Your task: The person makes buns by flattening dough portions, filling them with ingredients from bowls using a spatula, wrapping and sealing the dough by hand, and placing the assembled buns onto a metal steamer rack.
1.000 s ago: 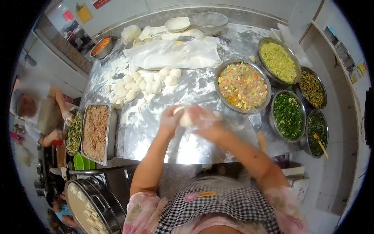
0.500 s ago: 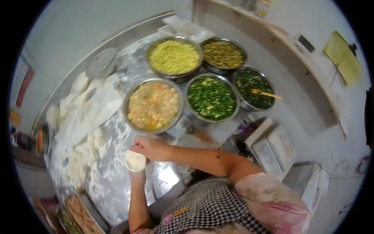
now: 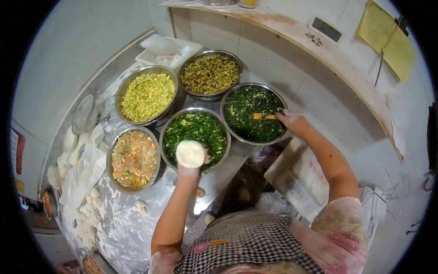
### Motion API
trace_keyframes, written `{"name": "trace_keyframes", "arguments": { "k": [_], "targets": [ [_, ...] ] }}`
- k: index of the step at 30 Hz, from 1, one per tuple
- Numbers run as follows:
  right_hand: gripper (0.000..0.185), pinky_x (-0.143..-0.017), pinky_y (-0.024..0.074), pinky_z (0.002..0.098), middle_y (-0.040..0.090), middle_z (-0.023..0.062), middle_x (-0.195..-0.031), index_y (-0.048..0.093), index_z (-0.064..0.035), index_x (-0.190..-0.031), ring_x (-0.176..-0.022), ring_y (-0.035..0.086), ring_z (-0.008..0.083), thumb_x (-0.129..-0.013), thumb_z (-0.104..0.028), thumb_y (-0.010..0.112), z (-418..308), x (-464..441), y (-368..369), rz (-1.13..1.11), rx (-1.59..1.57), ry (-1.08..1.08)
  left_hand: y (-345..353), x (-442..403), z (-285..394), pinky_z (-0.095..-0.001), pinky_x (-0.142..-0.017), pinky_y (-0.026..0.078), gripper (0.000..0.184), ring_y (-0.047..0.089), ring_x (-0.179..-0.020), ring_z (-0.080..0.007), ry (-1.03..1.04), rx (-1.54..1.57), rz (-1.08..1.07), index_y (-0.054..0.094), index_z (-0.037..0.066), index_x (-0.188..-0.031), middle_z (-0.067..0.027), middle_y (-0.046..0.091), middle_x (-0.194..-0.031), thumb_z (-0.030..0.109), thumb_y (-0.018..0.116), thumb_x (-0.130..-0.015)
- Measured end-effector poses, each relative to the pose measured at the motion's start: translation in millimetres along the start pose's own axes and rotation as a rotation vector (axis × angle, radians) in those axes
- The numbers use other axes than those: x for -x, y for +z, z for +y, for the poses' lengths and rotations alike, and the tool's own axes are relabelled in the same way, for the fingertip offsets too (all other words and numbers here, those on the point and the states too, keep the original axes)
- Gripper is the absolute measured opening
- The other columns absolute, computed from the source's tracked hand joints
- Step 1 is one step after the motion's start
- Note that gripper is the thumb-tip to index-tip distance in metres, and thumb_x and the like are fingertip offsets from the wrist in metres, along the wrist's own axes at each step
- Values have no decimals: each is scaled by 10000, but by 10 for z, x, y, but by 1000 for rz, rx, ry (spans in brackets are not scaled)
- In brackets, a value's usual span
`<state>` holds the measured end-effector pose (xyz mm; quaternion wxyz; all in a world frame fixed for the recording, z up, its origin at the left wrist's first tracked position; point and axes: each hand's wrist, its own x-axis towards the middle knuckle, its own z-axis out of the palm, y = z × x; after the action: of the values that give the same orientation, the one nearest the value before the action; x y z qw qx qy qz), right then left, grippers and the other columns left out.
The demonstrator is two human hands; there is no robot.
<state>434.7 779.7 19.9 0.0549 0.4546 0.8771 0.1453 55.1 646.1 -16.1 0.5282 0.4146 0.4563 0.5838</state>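
Above the near edge of the round steel bowl of bright green chopped filling (image 3: 194, 109), your left hand (image 3: 186, 172) holds up a flat, round, pale dough wrapper (image 3: 190, 154). The wrapper faces upward and hides most of the fingers, so whether they clamp it or only bear it from below cannot be told; one fingertip shows beside its right edge.

To the right, your right hand (image 3: 292, 121) reaches over the rim of the steel bowl of dark green chopped filling (image 3: 258, 144). Its fingers are closed on the end of an orange flat-bladed utensil (image 3: 258, 116), whose blade lies on the filling.

Behind these two bowls stands a steel bowl of brownish-green chopped filling (image 3: 207, 97). To its left is a steel bowl of yellow-green shreds (image 3: 157, 120), and in front of that, a steel bowl of mixed orange, white and yellow filling (image 3: 130, 190).

All five bowls are on the floury metal table (image 3: 121, 228). Farther left, small round white dough pieces (image 3: 89, 214) lie clustered beside a rumpled white cloth (image 3: 84, 178). At the back wall, near the brownish-green filling, there is a white tray (image 3: 185, 46). A yellow sheet of paper (image 3: 388, 41) hangs on the wall at the upper right.
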Motion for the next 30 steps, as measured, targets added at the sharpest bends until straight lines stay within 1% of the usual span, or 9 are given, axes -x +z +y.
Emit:
{"name": "trace_keyframes", "arguments": {
  "k": [3,6,8,10,17,21,24,27,30],
  "targets": [
    [264,-637,505,402,587,128,-816,533,-55,-1078,-730,604,304,-843,-149,458,47,-61,-114,-68,-111,-177,563,-342,21,-283,-619,526,180,619,-714,-173,-70,21,69,542,20,-987,-97,613,-807,97,596,-834],
    [234,-633,496,438,602,153,-770,537,-14,-1030,-730,602,340,-837,-118,456,-212,-125,-178,-63,-555,9,857,-681,-89,-273,-619,523,185,614,-714,-171,19,-69,22,531,12,-985,-90,604,-814,102,587,-834],
    [214,-659,489,462,613,187,-788,547,8,-995,-754,603,370,-830,-83,447,-417,-206,-444,-112,-683,-135,1109,-827,-127,-277,-625,529,202,613,-721,-174,-19,-19,56,515,5,-1002,-97,601,-841,109,579,-841],
    [212,-662,488,464,613,203,-800,547,10,-999,-762,609,371,-825,-51,444,-591,-318,-202,-150,-594,-131,1298,-1009,-301,-293,-652,539,237,611,-759,-183,-30,24,52,505,17,-1023,-104,591,-893,72,607,-816],
    [246,-710,481,458,603,221,-808,599,-19,-1002,-764,602,368,-805,-30,451,60,-254,-382,-37,-963,116,1680,-1331,-543,-324,-632,525,268,591,-703,-194,-266,139,251,520,52,-972,-54,559,-780,34,657,-742],
    [287,-729,479,456,613,209,-847,603,-42,-1037,-776,597,378,-801,-41,440,410,-524,-134,-44,-858,179,1603,-1568,-798,-339,-562,466,109,551,-583,-222,-377,-183,136,536,87,-762,-43,521,-646,99,632,-712],
    [311,-743,480,455,617,205,-852,603,-54,-1053,-781,595,389,-800,-43,424,166,-673,-73,-268,-798,-21,1597,-1557,-946,-378,-578,464,200,556,-609,-277,28,-999,205,511,54,-817,-71,537,-678,174,642,-725],
    [326,-698,479,467,603,237,-758,602,-44,-1055,-739,600,391,-783,-21,424,-340,-395,92,-8,-971,10,1411,-1665,-1535,-437,-687,464,421,581,-789,-396,44,-660,255,435,-11,-995,-202,588,-843,190,674,-712],
    [354,-700,476,466,601,244,-784,579,-24,-1097,-754,599,387,-783,-10,415,-316,-205,-85,-81,-1004,9,1782,-1317,-630,-420,-698,474,548,595,-833,-384,32,-1046,152,371,-29,-1055,-227,594,-896,187,715,-686]
  ]
}}
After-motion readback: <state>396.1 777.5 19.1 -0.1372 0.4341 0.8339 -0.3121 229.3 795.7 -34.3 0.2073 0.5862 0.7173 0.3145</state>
